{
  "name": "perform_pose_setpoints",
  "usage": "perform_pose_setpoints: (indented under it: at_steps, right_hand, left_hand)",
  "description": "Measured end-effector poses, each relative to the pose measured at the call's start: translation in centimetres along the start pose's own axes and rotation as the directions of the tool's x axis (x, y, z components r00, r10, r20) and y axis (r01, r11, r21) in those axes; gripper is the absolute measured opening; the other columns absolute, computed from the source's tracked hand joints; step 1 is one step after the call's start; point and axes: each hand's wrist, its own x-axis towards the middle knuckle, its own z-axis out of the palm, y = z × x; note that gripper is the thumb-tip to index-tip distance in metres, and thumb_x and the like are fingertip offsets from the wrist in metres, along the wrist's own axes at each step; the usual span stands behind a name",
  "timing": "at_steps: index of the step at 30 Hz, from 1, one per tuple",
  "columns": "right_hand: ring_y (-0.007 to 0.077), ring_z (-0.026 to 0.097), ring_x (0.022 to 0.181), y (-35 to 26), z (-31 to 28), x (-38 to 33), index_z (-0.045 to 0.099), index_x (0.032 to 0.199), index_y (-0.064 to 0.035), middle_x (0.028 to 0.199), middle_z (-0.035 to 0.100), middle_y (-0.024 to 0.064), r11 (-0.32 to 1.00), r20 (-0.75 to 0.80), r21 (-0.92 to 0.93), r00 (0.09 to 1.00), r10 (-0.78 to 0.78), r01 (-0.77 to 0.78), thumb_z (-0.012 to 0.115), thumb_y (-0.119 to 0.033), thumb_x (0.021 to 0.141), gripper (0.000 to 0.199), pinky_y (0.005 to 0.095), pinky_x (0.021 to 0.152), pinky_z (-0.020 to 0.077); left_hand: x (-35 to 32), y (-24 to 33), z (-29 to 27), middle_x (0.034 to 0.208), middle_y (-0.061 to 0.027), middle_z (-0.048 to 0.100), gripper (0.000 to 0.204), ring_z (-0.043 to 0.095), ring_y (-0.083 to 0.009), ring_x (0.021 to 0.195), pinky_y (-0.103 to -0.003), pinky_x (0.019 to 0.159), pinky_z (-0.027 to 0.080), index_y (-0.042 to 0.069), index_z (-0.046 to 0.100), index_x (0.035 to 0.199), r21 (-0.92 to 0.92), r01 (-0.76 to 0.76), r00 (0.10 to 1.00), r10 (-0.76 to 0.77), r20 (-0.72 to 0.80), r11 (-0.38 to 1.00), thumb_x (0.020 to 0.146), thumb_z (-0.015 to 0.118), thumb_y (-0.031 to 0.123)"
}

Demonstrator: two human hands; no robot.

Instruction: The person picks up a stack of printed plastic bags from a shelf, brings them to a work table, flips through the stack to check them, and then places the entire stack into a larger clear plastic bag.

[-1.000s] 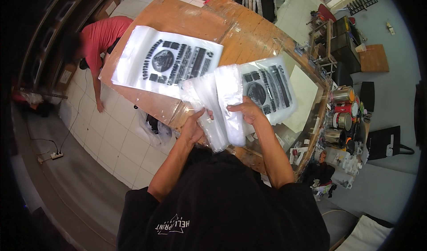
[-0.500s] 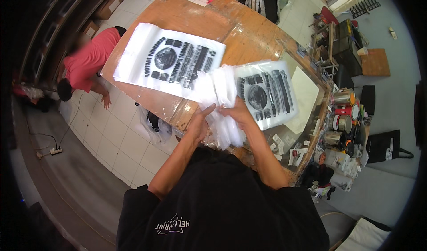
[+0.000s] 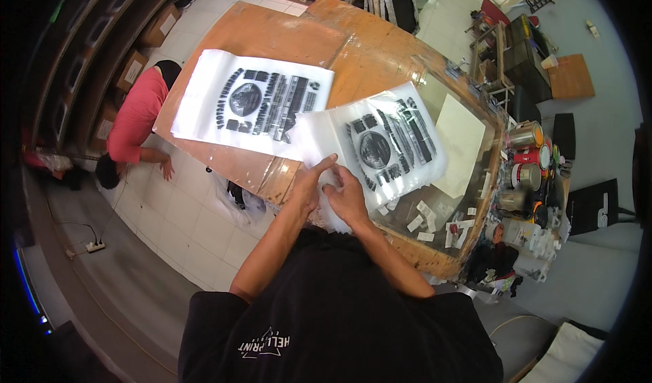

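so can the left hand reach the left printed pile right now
Probably yes: only tabletop separates the left hand from the left pile, but that hand seems busy with the right pile.

A stack of translucent white plastic sheets [image 3: 396,140], printed in black with a round emblem, lettering and bands, slants across the right side of a wooden worktable [image 3: 380,50]. Its unprinted near end is gathered into creases.

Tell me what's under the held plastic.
Around the plastic, the table shows, with a pale sheet past its right edge. Whatever lies directly beneath is covered and cannot be seen.
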Motion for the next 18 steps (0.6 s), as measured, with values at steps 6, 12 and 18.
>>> perform_pose_setpoints:
  at_steps: [6,12,18]
  right_hand:
    - [0.0429,0.055,0.116,-3.0,-2.3,-0.6,0.037,0.137,0.008,0.128,0.053,0.0277,0.933,0.188,-0.304,0.972,-0.139,0.192,0.054,0.004,0.079,0.06,0.0454,0.098,0.0468]
    - [0.0456,0.058,0.112,-3.6,-2.4,-2.1,0.044,0.133,0.0049,0.129,0.054,0.0279,0.887,-0.03,-0.254,0.913,-0.406,0.386,0.058,0.005,0.081,0.054,0.0465,0.094,0.0502]
    - [0.0397,0.063,0.11,-3.3,-9.4,-2.5,0.057,0.121,0.003,0.12,0.063,0.0229,0.848,-0.286,-0.223,0.799,-0.529,0.481,0.063,0.0,0.087,0.035,0.0422,0.093,0.0509]
  left_hand:
    - [0.0,0.8,0.6,0.107,-0.0118,0.063,0.05,0.058,-0.0214,0.099,-0.037,0.086,0.046,-0.003,0.06,0.116,0.104,0.037,0.997,-0.044,0.07,0.994,0.077,0.082,0.02]
    - [3.5,-1.2,-0.6,0.102,-0.0117,0.064,0.042,0.062,-0.0204,0.086,-0.031,0.076,0.05,-0.004,0.06,0.114,-0.028,0.108,0.993,-0.109,-0.039,0.994,0.08,0.077,0.012]
    - [-1.0,1.2,6.3,0.101,-0.0114,0.064,0.034,0.063,-0.0216,0.085,-0.033,0.079,0.054,-0.003,0.058,0.114,-0.15,0.074,0.997,-0.072,0.02,0.986,0.084,0.07,0.005]
